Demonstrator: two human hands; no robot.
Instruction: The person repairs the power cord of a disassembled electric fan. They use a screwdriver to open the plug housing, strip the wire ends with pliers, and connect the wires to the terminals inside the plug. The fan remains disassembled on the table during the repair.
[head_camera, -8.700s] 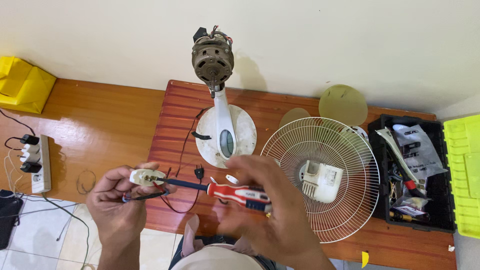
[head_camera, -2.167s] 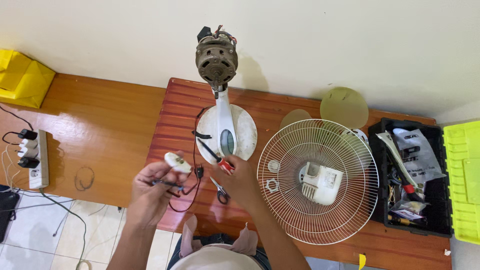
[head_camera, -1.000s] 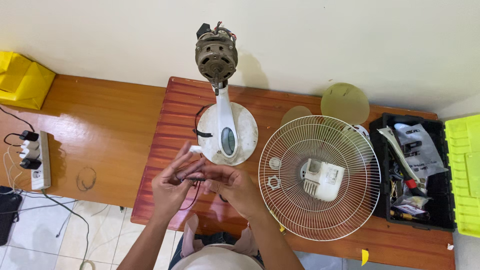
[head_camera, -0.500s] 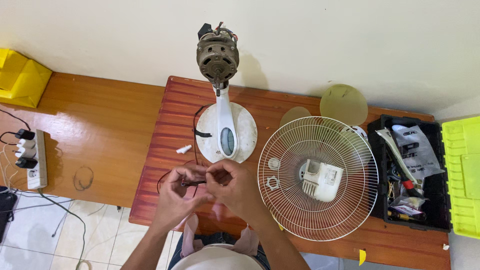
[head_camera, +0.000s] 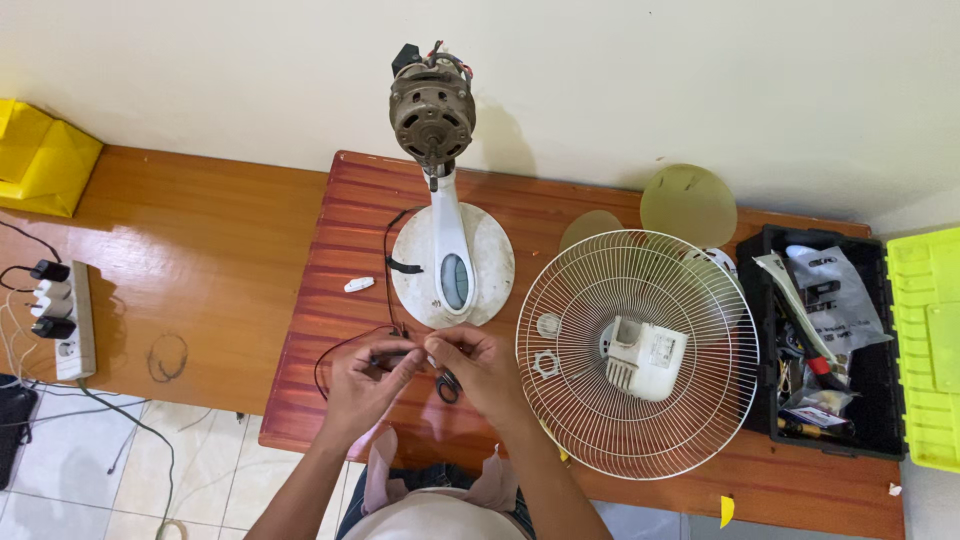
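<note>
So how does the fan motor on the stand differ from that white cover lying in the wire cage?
The motor is dark, brownish metal with bare wires at its top; the white cover is clean plastic. The motor sits upright on the white fan stand; the cover lies loose inside the wire guard. The motor stands by the wall, the cover beside the black toolbox. Both rest apart from the person's hands.

Both arms are bare from wrist to elbow, no sleeves in view. The left hand (head_camera: 362, 385) and right hand (head_camera: 487, 368) wear no gloves, rings or watch. Blue denim covers the lap below the fingers (head_camera: 404, 364).
</note>
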